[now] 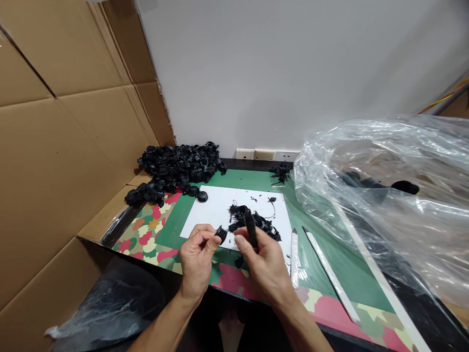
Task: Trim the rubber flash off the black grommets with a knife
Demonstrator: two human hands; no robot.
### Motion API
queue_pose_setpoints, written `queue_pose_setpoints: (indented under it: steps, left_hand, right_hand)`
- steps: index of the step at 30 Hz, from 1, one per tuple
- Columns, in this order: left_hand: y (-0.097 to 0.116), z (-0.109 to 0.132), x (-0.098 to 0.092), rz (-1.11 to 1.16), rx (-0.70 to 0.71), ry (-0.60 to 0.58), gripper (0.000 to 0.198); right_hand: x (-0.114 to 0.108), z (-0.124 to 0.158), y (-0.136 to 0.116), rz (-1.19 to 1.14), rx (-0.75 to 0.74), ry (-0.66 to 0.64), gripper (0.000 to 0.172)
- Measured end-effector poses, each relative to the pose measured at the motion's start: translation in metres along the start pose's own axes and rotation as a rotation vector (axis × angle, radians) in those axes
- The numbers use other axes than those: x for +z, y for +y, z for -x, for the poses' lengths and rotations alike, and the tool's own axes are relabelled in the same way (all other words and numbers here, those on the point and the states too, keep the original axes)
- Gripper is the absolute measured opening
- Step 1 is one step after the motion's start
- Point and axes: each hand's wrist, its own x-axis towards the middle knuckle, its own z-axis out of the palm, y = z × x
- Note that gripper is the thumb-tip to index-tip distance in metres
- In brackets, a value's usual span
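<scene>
My left hand [197,255] pinches a small black ribbed rubber part [221,234] between thumb and fingertips. My right hand [262,261] is closed around a black-handled tool [251,229], whose tip meets the part. Both hands hover over the near edge of a white sheet [220,205] that carries a small heap of black trimmings [256,222]. A large pile of the same black parts [179,168] lies at the back left of the table.
The table has a green mat [315,254] over a camouflage-pattern cover [146,239]. Cardboard walls [54,146] stand on the left. A big clear plastic bag [384,195] fills the right side. White strips [330,274] lie right of my hands. A dark bag [117,303] hangs below left.
</scene>
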Motion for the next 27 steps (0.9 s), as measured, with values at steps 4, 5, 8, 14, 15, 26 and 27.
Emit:
queue_pose_setpoints:
  steps: [4, 5, 8, 14, 15, 26, 27]
  left_hand:
    - [0.002, 0.001, 0.000, 0.022, -0.030, 0.001, 0.028]
    - [0.003, 0.001, 0.000, 0.033, -0.049, -0.003, 0.029]
    - [0.004, 0.000, -0.001, 0.089, -0.145, -0.021, 0.033]
    - [0.007, -0.001, 0.002, 0.238, -0.293, -0.005, 0.032]
    - [0.007, -0.001, 0.003, 0.256, -0.307, 0.006, 0.031]
    - [0.006, -0.002, 0.003, 0.321, -0.430, 0.005, 0.031]
    - [0.007, -0.003, 0.003, 0.333, -0.435, 0.003, 0.031]
  right_hand:
    - [0.013, -0.001, 0.000, -0.004, -0.008, -0.011, 0.024]
    - [0.015, -0.001, 0.001, -0.004, -0.010, -0.003, 0.024]
    - [0.016, -0.001, 0.003, 0.000, 0.000, -0.006, 0.023]
    - [0.019, -0.001, 0.006, -0.022, 0.031, 0.000, 0.019]
    - [0.020, -0.001, 0.006, -0.018, 0.031, 0.002, 0.018]
    - [0.022, -0.002, 0.006, -0.077, 0.021, -0.032, 0.017]
    - [0.022, -0.002, 0.007, -0.065, 0.020, -0.033, 0.018]
